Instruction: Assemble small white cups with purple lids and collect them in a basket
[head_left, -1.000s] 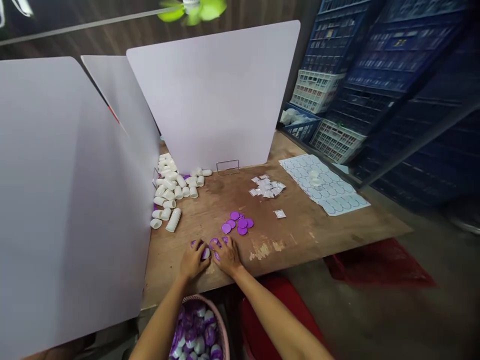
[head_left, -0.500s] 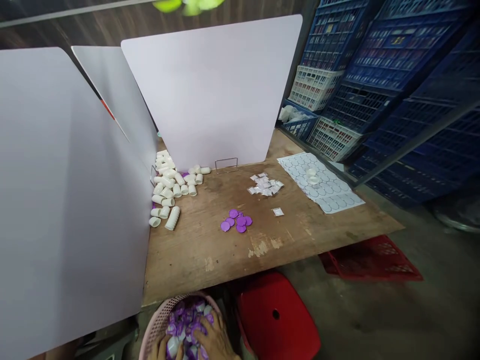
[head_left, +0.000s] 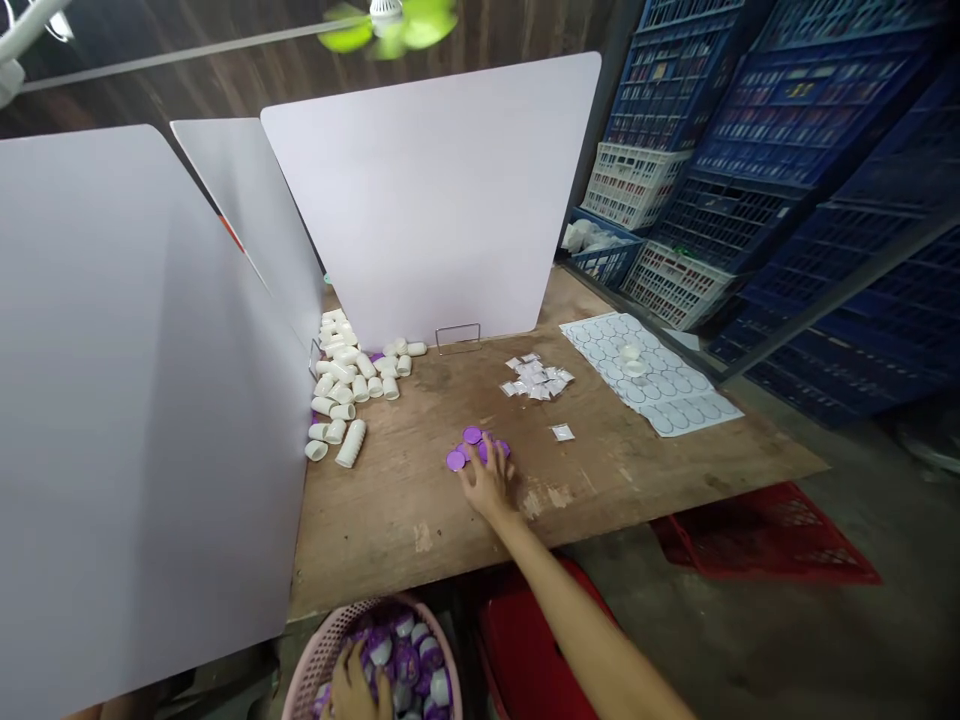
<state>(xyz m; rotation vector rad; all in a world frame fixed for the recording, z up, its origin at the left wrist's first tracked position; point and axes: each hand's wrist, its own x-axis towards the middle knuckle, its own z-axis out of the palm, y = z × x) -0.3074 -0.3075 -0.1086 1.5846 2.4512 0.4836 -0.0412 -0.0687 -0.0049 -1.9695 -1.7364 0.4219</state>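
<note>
My right hand reaches over the table, its fingers spread and touching a small pile of round purple discs. Part of the pile is hidden under the fingers. Below the table edge, my left hand rests with fingers apart on the purple-and-white pieces in a pink basket; whether it touches one piece in particular I cannot tell. White ribbed plastic cups lie in a heap at the table's left side. Small clear packets form a pile farther back, and a single packet lies nearer.
White panels stand behind and left of the wooden table. A sheet printed with ovals lies at right, with pale round pieces on it. A red stool is below; stacked crates stand behind right.
My right hand has left the basket and moved up onto the purple discs. My left hand stays in the basket. The view has shifted slightly.
</note>
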